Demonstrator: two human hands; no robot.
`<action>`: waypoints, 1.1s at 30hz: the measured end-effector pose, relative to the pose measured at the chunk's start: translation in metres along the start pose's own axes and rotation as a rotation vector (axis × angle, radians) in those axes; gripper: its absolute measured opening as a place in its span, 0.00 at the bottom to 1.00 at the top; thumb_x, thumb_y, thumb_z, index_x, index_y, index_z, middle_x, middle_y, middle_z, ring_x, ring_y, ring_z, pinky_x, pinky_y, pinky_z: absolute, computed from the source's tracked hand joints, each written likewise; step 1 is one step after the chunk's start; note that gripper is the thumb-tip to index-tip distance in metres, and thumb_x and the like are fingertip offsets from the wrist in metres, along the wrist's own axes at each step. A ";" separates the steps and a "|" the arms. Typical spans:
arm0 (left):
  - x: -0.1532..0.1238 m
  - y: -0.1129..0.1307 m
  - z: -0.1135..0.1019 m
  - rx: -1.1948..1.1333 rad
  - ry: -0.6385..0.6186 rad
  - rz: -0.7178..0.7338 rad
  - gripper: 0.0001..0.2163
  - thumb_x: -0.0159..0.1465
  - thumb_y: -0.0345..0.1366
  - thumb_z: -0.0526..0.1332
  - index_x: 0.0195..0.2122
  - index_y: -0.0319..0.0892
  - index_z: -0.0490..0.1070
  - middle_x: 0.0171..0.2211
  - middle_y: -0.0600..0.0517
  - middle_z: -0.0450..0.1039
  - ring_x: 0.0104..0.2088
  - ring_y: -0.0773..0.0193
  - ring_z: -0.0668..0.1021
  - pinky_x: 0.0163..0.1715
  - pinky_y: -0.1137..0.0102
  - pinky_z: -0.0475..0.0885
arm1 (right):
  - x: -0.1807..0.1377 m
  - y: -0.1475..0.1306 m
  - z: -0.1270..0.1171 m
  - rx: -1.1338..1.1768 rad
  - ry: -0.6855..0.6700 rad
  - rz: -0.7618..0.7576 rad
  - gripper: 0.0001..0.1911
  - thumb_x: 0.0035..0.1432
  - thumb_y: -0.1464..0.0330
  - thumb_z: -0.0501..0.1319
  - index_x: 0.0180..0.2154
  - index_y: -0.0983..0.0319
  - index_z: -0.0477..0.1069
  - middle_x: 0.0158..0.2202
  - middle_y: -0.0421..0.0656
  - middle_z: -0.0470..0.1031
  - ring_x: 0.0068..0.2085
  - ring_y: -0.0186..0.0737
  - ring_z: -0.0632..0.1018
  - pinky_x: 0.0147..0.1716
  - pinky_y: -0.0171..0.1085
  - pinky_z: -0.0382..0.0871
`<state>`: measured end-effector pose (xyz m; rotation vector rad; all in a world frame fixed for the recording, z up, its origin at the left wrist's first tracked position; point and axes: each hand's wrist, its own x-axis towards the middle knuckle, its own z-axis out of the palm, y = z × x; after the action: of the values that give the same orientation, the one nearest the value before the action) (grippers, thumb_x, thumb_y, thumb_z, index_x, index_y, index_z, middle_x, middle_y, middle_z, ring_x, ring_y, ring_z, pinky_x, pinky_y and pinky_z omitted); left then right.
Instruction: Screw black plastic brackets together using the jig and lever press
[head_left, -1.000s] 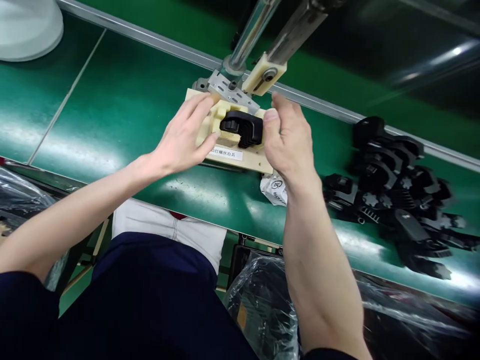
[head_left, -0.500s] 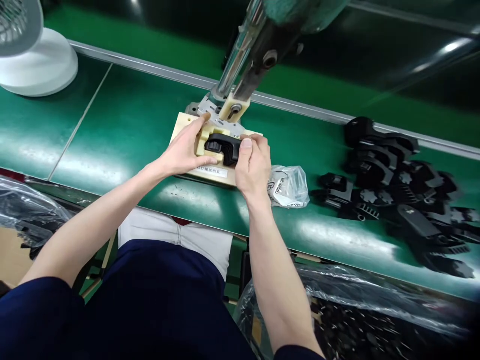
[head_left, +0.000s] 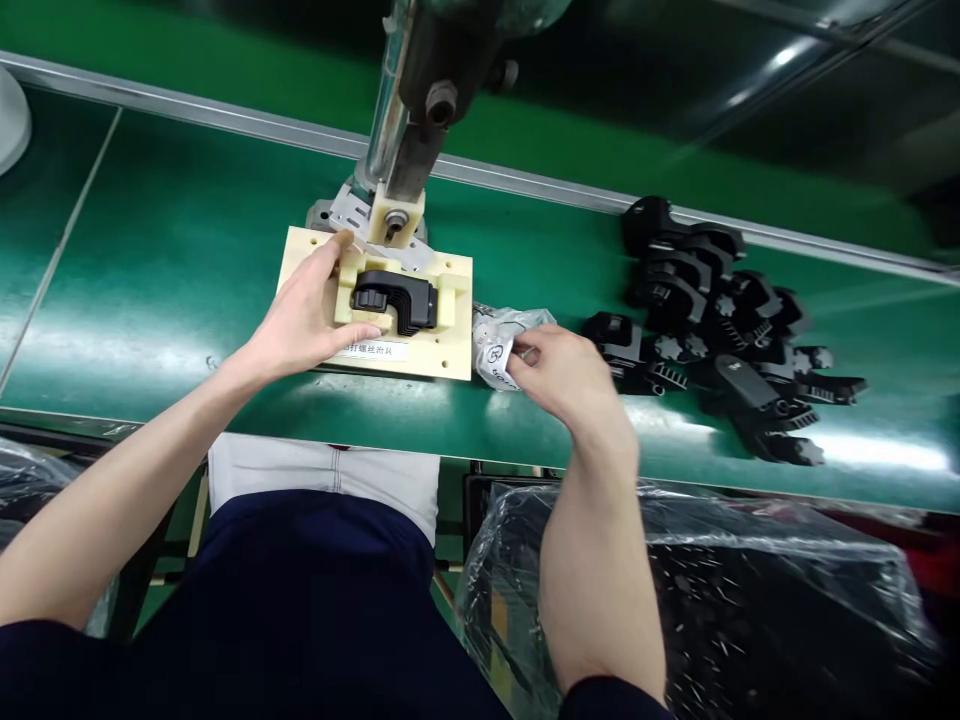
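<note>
A black curved clamp-like part (head_left: 409,295) with a ribbed knob lies in the recess of a cream-coloured fixture (head_left: 456,340). My left hand (head_left: 304,305) rests at the fixture's left side, thumb and fingers spread on either side of the recess. Beyond the fingertips are a slotted metal plate (head_left: 409,257) and a cream block with a bolt (head_left: 396,218) on the machine's lower end. To the right of the fixture, my right hand (head_left: 566,370) has its curled fingers at a clear printed plastic bag (head_left: 495,350). Its fingertips are partly hidden, and what they pinch cannot be seen.
Several similar black parts (head_left: 720,320) are heaped on the green bench (head_left: 540,245) at the right. A machine arm (head_left: 427,90) hangs over the fixture. Below the bench edge sits a plastic-lined container (head_left: 705,610) of dark pieces. A white object (head_left: 11,120) stands far left.
My right hand has left the black part and moved right to the plastic bag. The black part stays in the fixture, my left hand still beside it. The whole view has shifted.
</note>
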<state>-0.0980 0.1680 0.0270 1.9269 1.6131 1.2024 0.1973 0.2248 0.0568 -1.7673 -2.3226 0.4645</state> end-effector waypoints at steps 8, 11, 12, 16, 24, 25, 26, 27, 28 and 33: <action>-0.026 0.017 -0.005 0.100 0.341 0.191 0.19 0.63 0.37 0.62 0.54 0.41 0.65 0.48 0.44 0.71 0.50 0.53 0.73 0.50 0.54 0.72 | -0.009 0.010 0.013 0.455 0.146 0.014 0.05 0.50 0.66 0.60 0.26 0.61 0.69 0.23 0.41 0.71 0.24 0.37 0.70 0.25 0.37 0.64; -0.053 0.034 0.001 0.069 0.459 0.244 0.22 0.61 0.27 0.60 0.57 0.46 0.65 0.49 0.47 0.70 0.51 0.54 0.73 0.49 0.54 0.73 | -0.018 0.015 0.011 0.729 0.228 0.109 0.07 0.47 0.64 0.64 0.26 0.61 0.71 0.21 0.40 0.71 0.24 0.36 0.72 0.26 0.37 0.67; -0.062 0.040 0.004 0.034 0.449 0.239 0.24 0.60 0.25 0.60 0.58 0.48 0.64 0.49 0.48 0.70 0.50 0.54 0.74 0.48 0.55 0.74 | -0.019 0.016 0.010 0.793 0.242 0.133 0.07 0.46 0.65 0.65 0.26 0.61 0.71 0.21 0.39 0.71 0.24 0.36 0.72 0.26 0.37 0.68; -0.083 0.068 0.018 -0.098 0.362 0.137 0.25 0.58 0.22 0.60 0.56 0.48 0.65 0.47 0.48 0.71 0.47 0.54 0.77 0.45 0.56 0.77 | -0.022 0.017 0.005 0.931 0.261 0.172 0.05 0.44 0.67 0.66 0.25 0.62 0.73 0.22 0.40 0.72 0.24 0.34 0.72 0.28 0.37 0.70; -0.083 0.107 0.030 -0.493 0.104 -0.123 0.14 0.62 0.24 0.57 0.49 0.41 0.69 0.33 0.49 0.74 0.35 0.63 0.77 0.35 0.67 0.75 | -0.060 -0.028 -0.003 1.245 0.163 0.098 0.02 0.49 0.71 0.65 0.27 0.59 0.74 0.25 0.37 0.72 0.24 0.30 0.70 0.23 0.33 0.69; -0.083 0.110 0.031 -0.533 0.079 -0.160 0.13 0.62 0.24 0.57 0.48 0.41 0.69 0.32 0.50 0.74 0.34 0.64 0.77 0.35 0.69 0.75 | -0.066 -0.038 0.000 1.300 0.094 0.104 0.02 0.50 0.71 0.65 0.27 0.59 0.73 0.25 0.38 0.72 0.23 0.30 0.70 0.22 0.32 0.68; -0.084 0.112 0.033 -0.567 0.061 -0.198 0.13 0.63 0.25 0.57 0.48 0.41 0.69 0.32 0.51 0.74 0.34 0.65 0.77 0.34 0.70 0.75 | -0.072 -0.047 0.004 1.357 0.034 0.122 0.02 0.51 0.70 0.64 0.27 0.60 0.73 0.25 0.38 0.72 0.22 0.30 0.70 0.21 0.32 0.68; -0.084 0.114 0.034 -0.598 0.044 -0.236 0.12 0.63 0.25 0.58 0.47 0.41 0.69 0.32 0.51 0.74 0.34 0.66 0.77 0.34 0.71 0.75 | -0.077 -0.056 0.010 1.414 -0.009 0.148 0.02 0.52 0.70 0.64 0.27 0.60 0.73 0.25 0.38 0.73 0.22 0.30 0.70 0.20 0.32 0.69; -0.085 0.115 0.036 -0.628 0.034 -0.269 0.12 0.63 0.26 0.58 0.47 0.41 0.69 0.32 0.52 0.74 0.33 0.67 0.77 0.35 0.71 0.74 | -0.081 -0.064 0.016 1.466 -0.039 0.173 0.02 0.52 0.70 0.64 0.27 0.60 0.73 0.26 0.39 0.74 0.22 0.31 0.71 0.20 0.32 0.69; -0.087 0.115 0.036 -0.750 0.078 -0.427 0.11 0.62 0.27 0.60 0.46 0.41 0.69 0.29 0.54 0.72 0.31 0.68 0.75 0.35 0.72 0.74 | -0.098 -0.090 0.047 1.403 0.090 0.141 0.02 0.57 0.69 0.62 0.33 0.58 0.74 0.30 0.40 0.78 0.24 0.34 0.76 0.24 0.35 0.75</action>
<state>0.0029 0.0630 0.0575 1.0265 1.2484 1.4225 0.1276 0.1022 0.0484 -1.0992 -1.1040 1.4782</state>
